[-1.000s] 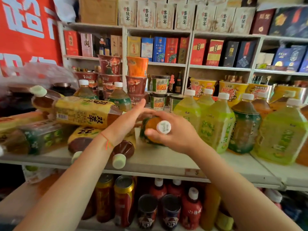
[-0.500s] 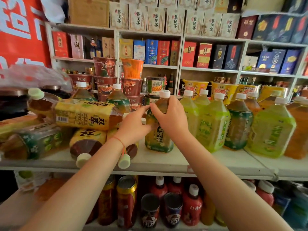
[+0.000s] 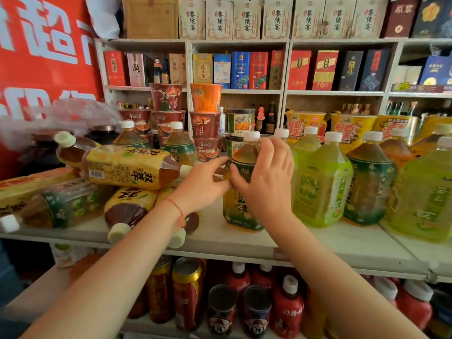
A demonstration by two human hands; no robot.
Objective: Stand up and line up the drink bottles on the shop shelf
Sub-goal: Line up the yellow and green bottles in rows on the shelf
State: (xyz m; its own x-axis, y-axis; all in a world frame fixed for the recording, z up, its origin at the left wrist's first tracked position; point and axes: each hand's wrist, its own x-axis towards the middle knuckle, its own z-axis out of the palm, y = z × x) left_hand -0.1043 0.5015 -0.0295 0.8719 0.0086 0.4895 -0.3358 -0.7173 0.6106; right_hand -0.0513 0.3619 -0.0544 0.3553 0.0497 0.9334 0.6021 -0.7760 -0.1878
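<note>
Now, shelf (image 3: 220, 237): white board, front edge across mid frame, bottles on top.
Held bottle (image 3: 238, 192): upright on shelf, white cap, amber tea, green-and-yellow label, at the left end of the standing row.
Right hand (image 3: 265, 182): thumb on the bottle's left face, fingers curled round its right shoulder; holds it just below the neck.
Left hand (image 3: 201, 183): fingertips on the bottle's left side near the label top, index stretched toward the neck; fingers fairly straight, touching rather than wrapped.
Standing row (image 3: 320, 182): green and dark tea bottles upright, close together, just right of the held bottle, running to the frame's right edge.
Fallen pile (image 3: 122, 167): yellow-label bottles lying on their sides left of the hands, stacked, some caps toward the camera; one green-label bottle lies furthest left.
Back bottles (image 3: 178, 145): two upright, white caps, behind the pile.
Noodle cups (image 3: 205, 113): red and orange tubs stacked behind the bottles.
Lower shelf (image 3: 188, 292): cans and red bottles upright.
Back wall (image 3: 244, 69): boxed goods on shelves.
</note>
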